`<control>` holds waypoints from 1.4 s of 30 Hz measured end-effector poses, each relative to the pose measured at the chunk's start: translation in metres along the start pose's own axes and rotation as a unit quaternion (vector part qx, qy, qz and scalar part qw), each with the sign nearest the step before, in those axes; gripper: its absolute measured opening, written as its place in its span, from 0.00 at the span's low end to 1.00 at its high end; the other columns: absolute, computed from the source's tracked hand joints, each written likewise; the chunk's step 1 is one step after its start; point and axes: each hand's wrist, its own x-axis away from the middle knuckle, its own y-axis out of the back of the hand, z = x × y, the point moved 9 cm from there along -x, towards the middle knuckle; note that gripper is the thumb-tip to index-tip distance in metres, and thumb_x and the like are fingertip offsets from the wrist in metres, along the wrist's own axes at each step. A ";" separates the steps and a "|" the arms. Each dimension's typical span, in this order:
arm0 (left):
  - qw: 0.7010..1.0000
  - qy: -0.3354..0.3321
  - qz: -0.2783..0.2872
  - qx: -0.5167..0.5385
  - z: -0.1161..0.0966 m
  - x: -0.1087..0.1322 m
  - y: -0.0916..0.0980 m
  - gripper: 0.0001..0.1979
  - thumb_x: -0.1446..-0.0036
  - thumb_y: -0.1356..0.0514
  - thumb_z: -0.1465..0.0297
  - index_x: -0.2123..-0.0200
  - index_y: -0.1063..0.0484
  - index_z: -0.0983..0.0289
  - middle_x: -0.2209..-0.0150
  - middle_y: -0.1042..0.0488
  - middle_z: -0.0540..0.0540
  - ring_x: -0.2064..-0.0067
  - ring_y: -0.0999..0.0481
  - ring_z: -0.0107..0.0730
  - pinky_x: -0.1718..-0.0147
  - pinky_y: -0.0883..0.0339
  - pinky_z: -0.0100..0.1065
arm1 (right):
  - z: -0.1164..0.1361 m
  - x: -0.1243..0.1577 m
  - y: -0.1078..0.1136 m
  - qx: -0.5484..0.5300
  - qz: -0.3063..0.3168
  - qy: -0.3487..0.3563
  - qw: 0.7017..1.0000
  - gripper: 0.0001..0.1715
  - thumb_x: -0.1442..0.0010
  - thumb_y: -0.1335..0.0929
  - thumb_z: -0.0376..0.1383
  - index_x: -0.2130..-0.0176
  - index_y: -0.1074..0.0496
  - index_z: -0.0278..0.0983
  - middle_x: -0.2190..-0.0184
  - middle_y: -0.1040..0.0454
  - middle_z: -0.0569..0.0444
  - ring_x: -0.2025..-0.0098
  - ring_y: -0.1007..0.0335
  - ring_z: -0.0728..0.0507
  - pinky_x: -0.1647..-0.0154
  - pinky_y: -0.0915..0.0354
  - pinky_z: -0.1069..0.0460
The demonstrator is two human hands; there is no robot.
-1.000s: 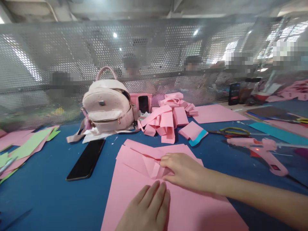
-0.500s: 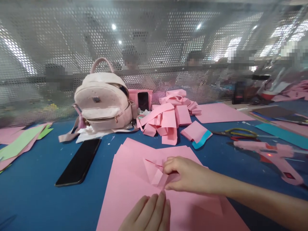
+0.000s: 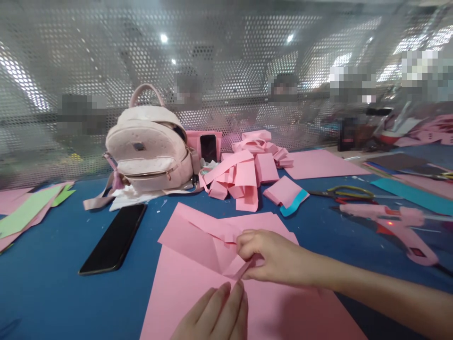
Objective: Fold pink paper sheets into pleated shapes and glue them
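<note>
Pink paper sheets [image 3: 184,288] lie in a stack in front of me. At the stack's middle my right hand [image 3: 262,255], coming in from the right, pinches a folded piece of pink paper [image 3: 200,238]. That piece has creases, and a raised flap shows beside the fingertips; part of it is hidden by the hand. My left hand [image 3: 215,316] rests on the paper just below, its fingers stretched out and lying flat, fingertips at the lower edge of the fold and close to my right thumb.
Beyond the stack sit a pile of folded pink paper pieces [image 3: 244,174] and a pale pink backpack [image 3: 148,151]. A black phone [image 3: 115,241] lies left. At right are scissors [image 3: 348,192], a pink glue gun [image 3: 399,222] with a red light, and blue paper [image 3: 412,194]. Green paper [image 3: 31,210] lies far left.
The upper left of the pink paper has risen and folded inward, showing a broad creased flap left of my right hand. Both hands keep nearly the same place; the view has shifted slightly.
</note>
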 end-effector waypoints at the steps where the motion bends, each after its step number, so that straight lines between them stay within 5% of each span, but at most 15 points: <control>1: 1.000 0.004 -0.015 0.001 0.000 0.000 0.002 0.13 0.33 0.46 0.69 0.56 0.22 0.65 0.58 0.17 0.59 0.61 0.17 0.35 0.55 0.26 0.32 | 0.001 0.000 0.001 -0.001 0.002 0.003 1.000 0.16 0.49 0.26 0.28 0.78 0.35 0.35 0.73 0.35 0.61 0.67 0.35 0.49 0.67 0.44 0.56; 7: 1.000 -0.013 0.020 0.018 0.002 -0.005 0.003 0.14 0.32 0.47 0.68 0.54 0.23 0.65 0.57 0.17 0.58 0.60 0.17 0.36 0.59 0.25 0.32 | 0.015 0.005 0.006 -0.002 0.071 0.026 0.997 0.14 0.48 0.32 0.19 0.72 0.24 0.36 0.68 0.27 0.56 0.61 0.31 0.47 0.62 0.40 0.56; 14: 0.997 -0.037 0.053 0.031 0.005 -0.010 0.008 0.20 0.29 0.54 0.66 0.53 0.23 0.65 0.56 0.17 0.56 0.60 0.17 0.36 0.60 0.24 0.34 | 0.015 0.008 0.023 0.034 0.058 0.012 0.998 0.10 0.41 0.31 0.26 0.64 0.20 0.37 0.66 0.22 0.55 0.60 0.29 0.45 0.58 0.38 0.54; 31: 0.997 -0.051 0.052 0.017 0.005 -0.020 0.013 0.22 0.28 0.60 0.75 0.54 0.25 0.65 0.55 0.17 0.51 0.59 0.17 0.34 0.57 0.29 0.37 | 0.008 0.010 0.010 0.048 0.011 0.027 0.998 0.05 0.44 0.26 0.31 0.72 0.22 0.38 0.70 0.27 0.58 0.64 0.30 0.48 0.65 0.42 0.56; 42: 0.996 -0.052 0.059 0.046 0.008 -0.018 0.008 0.23 0.27 0.58 0.69 0.52 0.23 0.63 0.53 0.18 0.50 0.54 0.20 0.35 0.52 0.35 0.40 | -0.002 0.011 0.012 0.097 0.018 -0.012 0.995 0.16 0.43 0.27 0.31 0.76 0.36 0.36 0.74 0.31 0.60 0.65 0.34 0.48 0.67 0.46 0.54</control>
